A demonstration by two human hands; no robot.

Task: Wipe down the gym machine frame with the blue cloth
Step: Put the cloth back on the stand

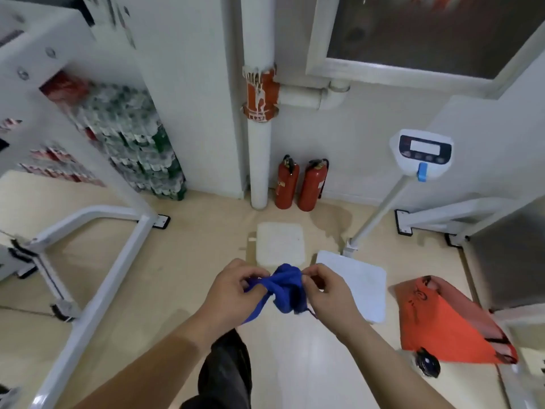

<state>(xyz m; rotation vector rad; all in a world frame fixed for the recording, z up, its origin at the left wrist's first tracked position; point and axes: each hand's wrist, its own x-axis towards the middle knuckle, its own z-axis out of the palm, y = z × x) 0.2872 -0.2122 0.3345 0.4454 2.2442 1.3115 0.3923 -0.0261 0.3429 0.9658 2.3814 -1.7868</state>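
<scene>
A crumpled blue cloth (pixel 284 289) hangs in front of me at waist height, over the floor. My left hand (pixel 233 286) pinches its left side and my right hand (pixel 326 293) pinches its right side. A strip of the cloth trails down under my left hand. The white gym machine frame (pixel 97 286) stands at my left, with a long tube slanting down to the floor and a curved base bar. Neither hand touches the frame.
Two red fire extinguishers (pixel 300 184) stand by a white pipe (pixel 259 160) at the wall. A weighing scale (pixel 356 284) with a display post is at right, next to an orange bag (pixel 448 323). Stacked bottle packs (pixel 138 143) fill the back left. Another white frame (pixel 442 216) is at right.
</scene>
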